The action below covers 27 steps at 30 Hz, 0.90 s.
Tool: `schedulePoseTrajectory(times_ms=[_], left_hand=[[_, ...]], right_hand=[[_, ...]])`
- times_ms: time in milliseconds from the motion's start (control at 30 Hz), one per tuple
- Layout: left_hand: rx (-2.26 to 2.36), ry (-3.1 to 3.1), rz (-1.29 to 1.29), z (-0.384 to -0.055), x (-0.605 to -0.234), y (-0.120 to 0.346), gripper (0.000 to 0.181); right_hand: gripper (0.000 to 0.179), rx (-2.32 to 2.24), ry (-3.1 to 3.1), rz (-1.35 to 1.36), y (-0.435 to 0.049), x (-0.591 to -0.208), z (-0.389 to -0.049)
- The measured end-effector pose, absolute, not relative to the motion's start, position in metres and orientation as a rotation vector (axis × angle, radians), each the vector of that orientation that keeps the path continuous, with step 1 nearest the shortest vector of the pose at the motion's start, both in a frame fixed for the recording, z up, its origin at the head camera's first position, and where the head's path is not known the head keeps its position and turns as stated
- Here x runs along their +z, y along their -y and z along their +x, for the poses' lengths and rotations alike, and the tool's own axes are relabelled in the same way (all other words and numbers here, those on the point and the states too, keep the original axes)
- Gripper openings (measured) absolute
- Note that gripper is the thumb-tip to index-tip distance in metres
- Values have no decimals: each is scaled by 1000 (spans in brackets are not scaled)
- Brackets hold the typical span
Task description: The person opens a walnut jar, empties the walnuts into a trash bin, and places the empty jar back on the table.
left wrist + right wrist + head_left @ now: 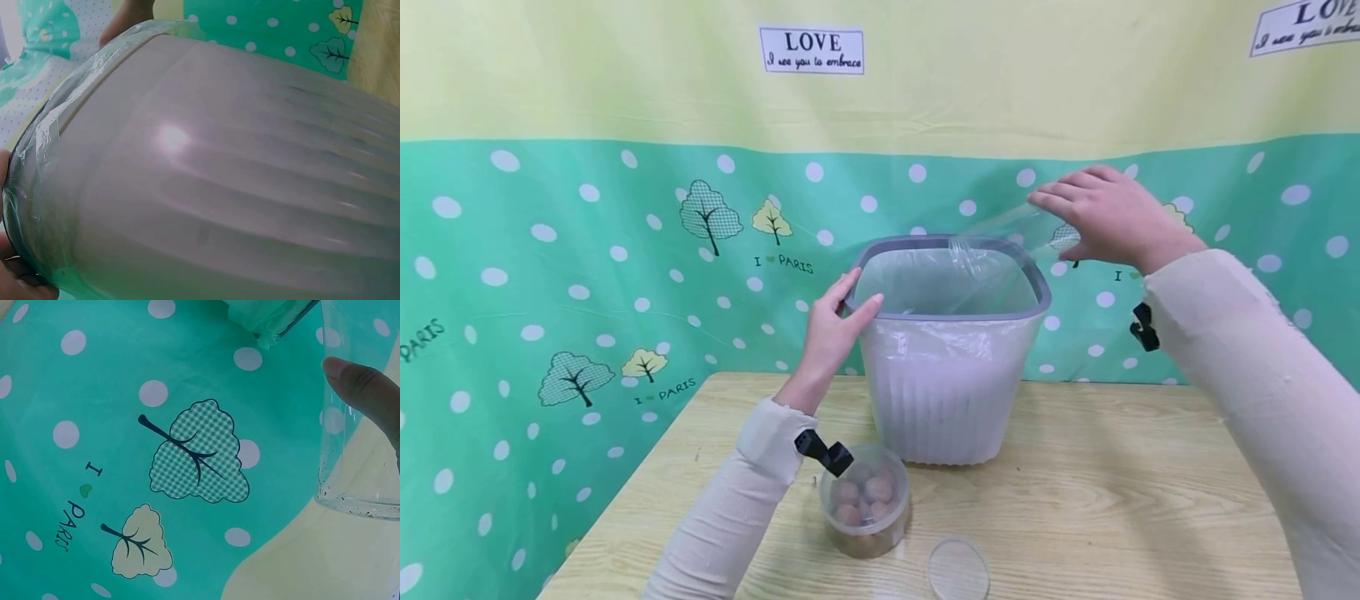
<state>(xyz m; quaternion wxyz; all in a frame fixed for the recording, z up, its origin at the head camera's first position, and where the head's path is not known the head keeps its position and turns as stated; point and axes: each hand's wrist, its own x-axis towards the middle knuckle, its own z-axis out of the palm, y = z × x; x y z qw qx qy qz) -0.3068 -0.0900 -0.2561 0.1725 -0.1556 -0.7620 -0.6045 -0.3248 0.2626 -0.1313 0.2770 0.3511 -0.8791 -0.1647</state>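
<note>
A pale waste bin (pixel 943 400) with a grey rim stands at the back of the table, lined with a clear plastic bag (pixel 925 337) folded over the rim. My left hand (pixel 827 329) grips the rim's left side; in the left wrist view its fingers (pixel 22 281) curl over the bag's edge. Above the bin's right side, my right hand (pixel 1112 215) holds a clear plastic jar (pixel 344 450), tilted with its mouth toward the bin. Small dark specks cling inside near the jar's base. In the right wrist view the thumb (pixel 365 390) lies along its wall.
In front of the bin, near my left forearm, stands a clear round tub (pixel 867 542) with several brown round pieces inside. A round translucent lid (pixel 958 571) lies on the wooden table (pixel 1112 500) to its right. A patterned green and yellow curtain (pixel 625 200) hangs behind.
</note>
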Motion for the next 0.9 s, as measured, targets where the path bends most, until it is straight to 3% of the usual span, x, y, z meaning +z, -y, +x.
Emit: schedulePoseTrajectory(times_ms=[900], left_hand=[[-1712, 2154, -435, -306, -256, 90, 66]], right_hand=[[91, -291, 2455, 847, -267, -136, -322]])
